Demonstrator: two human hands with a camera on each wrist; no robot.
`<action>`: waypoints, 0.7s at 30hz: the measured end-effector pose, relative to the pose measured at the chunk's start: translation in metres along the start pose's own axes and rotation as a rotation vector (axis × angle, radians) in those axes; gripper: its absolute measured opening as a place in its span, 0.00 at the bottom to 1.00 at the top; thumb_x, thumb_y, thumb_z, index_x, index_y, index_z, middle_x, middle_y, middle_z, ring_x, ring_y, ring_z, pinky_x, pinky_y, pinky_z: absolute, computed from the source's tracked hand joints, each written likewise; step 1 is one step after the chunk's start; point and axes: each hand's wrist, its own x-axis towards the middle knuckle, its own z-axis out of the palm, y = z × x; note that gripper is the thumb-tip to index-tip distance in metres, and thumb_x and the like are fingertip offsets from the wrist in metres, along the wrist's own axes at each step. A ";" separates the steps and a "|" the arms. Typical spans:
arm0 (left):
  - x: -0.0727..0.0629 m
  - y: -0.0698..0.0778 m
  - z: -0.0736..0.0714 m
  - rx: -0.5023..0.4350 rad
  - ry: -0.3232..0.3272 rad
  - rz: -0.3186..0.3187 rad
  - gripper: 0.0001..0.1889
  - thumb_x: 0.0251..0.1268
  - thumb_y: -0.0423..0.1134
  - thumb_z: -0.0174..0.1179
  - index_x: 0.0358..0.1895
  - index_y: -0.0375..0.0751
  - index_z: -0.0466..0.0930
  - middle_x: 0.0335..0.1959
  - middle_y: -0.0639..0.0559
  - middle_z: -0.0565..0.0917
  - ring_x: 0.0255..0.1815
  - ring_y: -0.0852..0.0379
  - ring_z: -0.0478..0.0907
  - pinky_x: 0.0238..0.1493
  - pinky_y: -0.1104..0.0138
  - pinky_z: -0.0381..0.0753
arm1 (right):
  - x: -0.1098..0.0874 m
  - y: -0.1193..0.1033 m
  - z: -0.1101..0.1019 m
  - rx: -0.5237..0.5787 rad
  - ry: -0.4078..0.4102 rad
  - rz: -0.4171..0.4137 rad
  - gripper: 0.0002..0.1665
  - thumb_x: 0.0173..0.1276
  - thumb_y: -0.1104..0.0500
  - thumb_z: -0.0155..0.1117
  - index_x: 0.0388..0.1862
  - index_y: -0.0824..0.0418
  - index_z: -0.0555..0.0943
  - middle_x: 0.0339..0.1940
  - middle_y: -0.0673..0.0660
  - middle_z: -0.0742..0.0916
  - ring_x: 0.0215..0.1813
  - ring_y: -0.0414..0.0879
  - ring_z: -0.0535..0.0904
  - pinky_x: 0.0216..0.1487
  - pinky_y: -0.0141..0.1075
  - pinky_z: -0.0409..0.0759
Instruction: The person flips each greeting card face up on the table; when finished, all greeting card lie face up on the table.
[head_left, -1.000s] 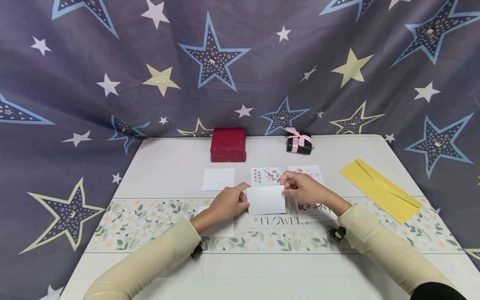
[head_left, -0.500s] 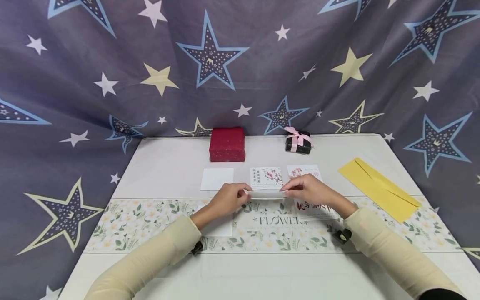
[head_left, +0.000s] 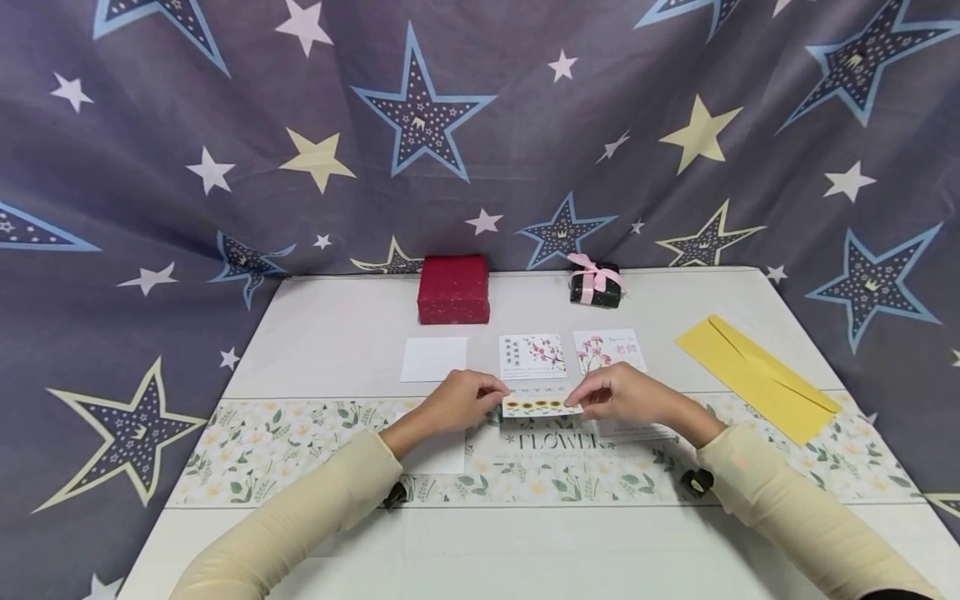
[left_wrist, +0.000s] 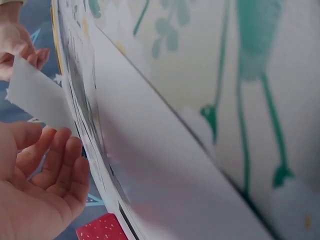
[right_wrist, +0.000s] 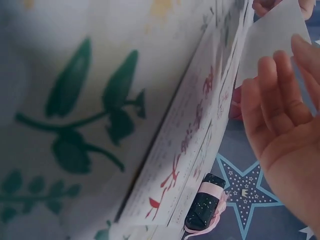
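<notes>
Both hands hold a small card printed with a row of sunflowers, tilted close over the table's middle in the head view. My left hand pinches its left edge, and my right hand pinches the right edge. The wrist views show the card's blank back: the white card beyond the left hand's fingers, and the same card beyond the right hand's fingers. Just behind lies a plum blossom card. A pink flower card lies beyond the right hand.
A blank white card lies behind the left hand; another white card is partly under that forearm. One more printed card shows below the right hand. Farther out are a yellow envelope, a red box and a black ribboned gift box.
The held card has turned over in both hands, from its blank white face through edge-on to its sunflower face. The hands have shifted slightly; the other things stay put.
</notes>
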 end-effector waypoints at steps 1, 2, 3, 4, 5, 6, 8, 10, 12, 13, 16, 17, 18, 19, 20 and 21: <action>0.000 0.000 0.001 0.003 -0.014 -0.004 0.10 0.74 0.38 0.60 0.50 0.45 0.89 0.45 0.54 0.90 0.38 0.64 0.80 0.48 0.66 0.81 | 0.000 0.001 0.001 -0.011 -0.009 -0.009 0.14 0.64 0.67 0.72 0.49 0.59 0.89 0.35 0.53 0.89 0.37 0.36 0.83 0.42 0.33 0.86; 0.000 0.000 0.001 0.008 -0.028 -0.009 0.10 0.74 0.39 0.60 0.51 0.45 0.89 0.45 0.54 0.90 0.38 0.65 0.80 0.48 0.66 0.81 | 0.000 0.001 0.001 -0.023 -0.018 -0.013 0.15 0.64 0.68 0.72 0.49 0.59 0.89 0.34 0.53 0.89 0.37 0.36 0.83 0.42 0.33 0.86; 0.000 0.000 0.002 0.013 -0.040 -0.014 0.11 0.74 0.39 0.61 0.52 0.45 0.88 0.44 0.54 0.90 0.38 0.65 0.80 0.47 0.67 0.81 | 0.001 0.002 0.002 -0.040 -0.029 -0.017 0.16 0.63 0.68 0.72 0.51 0.59 0.89 0.34 0.53 0.89 0.37 0.36 0.83 0.43 0.33 0.86; 0.000 0.000 0.003 0.022 -0.051 -0.015 0.11 0.73 0.39 0.61 0.52 0.44 0.88 0.44 0.54 0.89 0.38 0.65 0.79 0.47 0.67 0.81 | 0.002 0.002 0.002 -0.054 -0.042 -0.015 0.17 0.63 0.68 0.72 0.52 0.60 0.88 0.34 0.52 0.89 0.38 0.36 0.83 0.44 0.33 0.86; 0.000 0.000 0.003 0.029 -0.062 -0.015 0.11 0.73 0.39 0.61 0.53 0.44 0.87 0.43 0.54 0.89 0.38 0.65 0.79 0.46 0.67 0.81 | 0.002 0.002 0.003 -0.068 -0.055 -0.016 0.19 0.63 0.68 0.72 0.53 0.60 0.88 0.33 0.51 0.88 0.38 0.36 0.84 0.44 0.32 0.86; 0.000 0.000 0.004 0.037 -0.072 -0.018 0.12 0.73 0.39 0.62 0.54 0.43 0.87 0.43 0.54 0.89 0.38 0.65 0.79 0.45 0.67 0.81 | 0.003 0.002 0.003 -0.083 -0.069 -0.020 0.20 0.63 0.68 0.72 0.54 0.61 0.87 0.33 0.51 0.88 0.38 0.35 0.84 0.45 0.32 0.86; 0.000 0.000 0.005 0.058 -0.086 -0.015 0.13 0.72 0.38 0.63 0.55 0.42 0.86 0.43 0.54 0.88 0.38 0.64 0.79 0.44 0.68 0.80 | 0.005 0.001 0.005 -0.112 -0.099 -0.015 0.21 0.62 0.67 0.73 0.56 0.61 0.86 0.32 0.48 0.87 0.37 0.34 0.83 0.45 0.31 0.86; 0.000 0.000 0.006 0.083 -0.092 -0.005 0.14 0.71 0.38 0.64 0.56 0.42 0.86 0.42 0.53 0.88 0.39 0.64 0.79 0.45 0.68 0.80 | 0.006 0.000 0.006 -0.127 -0.131 -0.012 0.23 0.62 0.67 0.73 0.58 0.62 0.85 0.31 0.45 0.86 0.36 0.33 0.82 0.43 0.31 0.85; 0.000 -0.001 0.007 0.109 -0.098 0.006 0.14 0.71 0.38 0.64 0.57 0.42 0.86 0.42 0.53 0.88 0.40 0.64 0.79 0.45 0.68 0.80 | 0.007 -0.002 0.008 -0.141 -0.156 -0.011 0.25 0.62 0.66 0.73 0.60 0.63 0.84 0.30 0.44 0.85 0.33 0.32 0.80 0.41 0.30 0.84; 0.001 -0.001 0.008 0.125 -0.099 0.014 0.15 0.71 0.39 0.65 0.57 0.42 0.86 0.42 0.53 0.88 0.40 0.64 0.79 0.45 0.68 0.80 | 0.008 -0.003 0.008 -0.149 -0.169 -0.003 0.25 0.63 0.66 0.73 0.60 0.63 0.84 0.30 0.44 0.85 0.32 0.32 0.79 0.40 0.29 0.83; 0.002 -0.001 0.009 0.159 -0.111 0.028 0.16 0.70 0.39 0.66 0.58 0.42 0.85 0.42 0.53 0.87 0.40 0.63 0.78 0.45 0.67 0.79 | 0.010 -0.004 0.011 -0.164 -0.197 0.001 0.26 0.63 0.65 0.73 0.61 0.63 0.83 0.29 0.44 0.84 0.30 0.32 0.76 0.37 0.29 0.80; 0.002 -0.001 0.009 0.171 -0.117 0.029 0.17 0.69 0.39 0.66 0.59 0.42 0.85 0.41 0.54 0.86 0.39 0.63 0.77 0.45 0.67 0.78 | 0.010 -0.004 0.012 -0.169 -0.206 0.007 0.26 0.63 0.65 0.73 0.61 0.63 0.83 0.28 0.44 0.84 0.29 0.32 0.75 0.36 0.28 0.80; 0.003 -0.001 0.009 0.185 -0.124 0.029 0.18 0.69 0.39 0.66 0.60 0.42 0.85 0.40 0.54 0.86 0.39 0.63 0.76 0.44 0.67 0.77 | 0.011 -0.003 0.012 -0.172 -0.214 0.011 0.26 0.64 0.64 0.74 0.62 0.63 0.83 0.28 0.44 0.84 0.29 0.31 0.74 0.36 0.28 0.79; 0.002 0.000 0.009 0.197 -0.130 0.025 0.18 0.69 0.39 0.66 0.61 0.42 0.84 0.40 0.54 0.85 0.38 0.63 0.75 0.44 0.67 0.76 | 0.012 -0.002 0.013 -0.176 -0.220 0.015 0.26 0.64 0.64 0.74 0.62 0.63 0.83 0.28 0.43 0.84 0.29 0.31 0.74 0.36 0.28 0.79; 0.002 0.001 0.009 0.212 -0.136 0.022 0.19 0.69 0.40 0.66 0.61 0.42 0.84 0.40 0.54 0.84 0.38 0.62 0.74 0.43 0.68 0.76 | 0.012 -0.001 0.014 -0.178 -0.224 0.013 0.26 0.64 0.64 0.74 0.62 0.63 0.83 0.28 0.43 0.84 0.28 0.30 0.74 0.36 0.28 0.79; 0.002 0.002 0.009 0.227 -0.140 0.022 0.19 0.69 0.40 0.66 0.61 0.43 0.84 0.39 0.54 0.83 0.37 0.62 0.73 0.42 0.67 0.75 | 0.013 0.000 0.015 -0.177 -0.228 0.018 0.26 0.64 0.64 0.74 0.62 0.63 0.83 0.28 0.43 0.84 0.28 0.30 0.75 0.36 0.28 0.79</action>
